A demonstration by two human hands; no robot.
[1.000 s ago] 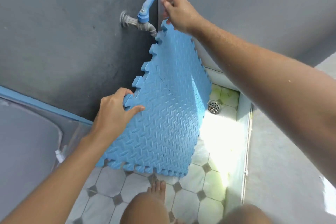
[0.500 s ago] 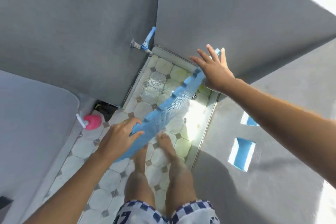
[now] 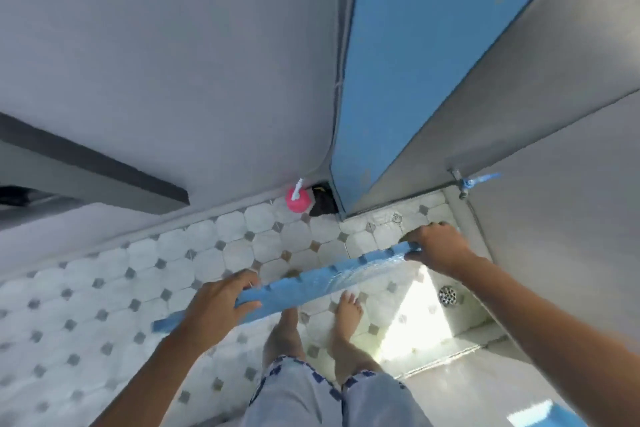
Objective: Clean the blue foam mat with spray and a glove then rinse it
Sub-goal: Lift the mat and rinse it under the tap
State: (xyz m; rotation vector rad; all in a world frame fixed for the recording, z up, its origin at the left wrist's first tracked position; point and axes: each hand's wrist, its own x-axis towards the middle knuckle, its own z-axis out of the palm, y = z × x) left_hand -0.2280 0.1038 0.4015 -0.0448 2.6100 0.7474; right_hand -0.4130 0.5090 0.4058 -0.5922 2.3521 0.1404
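Blue interlocking foam mat (image 3: pixel 311 288) is held near-flat above the tiled floor (image 3: pixel 242 246). Its long axis runs from left hand (image 3: pixel 221 305) to right hand (image 3: pixel 436 246). The fingers (image 3: pixel 431 229) of each hand curl over an opposite edge. The blue-handled wall tap (image 3: pixel 474 182) lies just beyond the right hand, which is the nearer one.

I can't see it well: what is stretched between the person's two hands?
The blue foam mat, seen nearly edge-on in the head view, runs from the left hand to the right hand; each holds one end.
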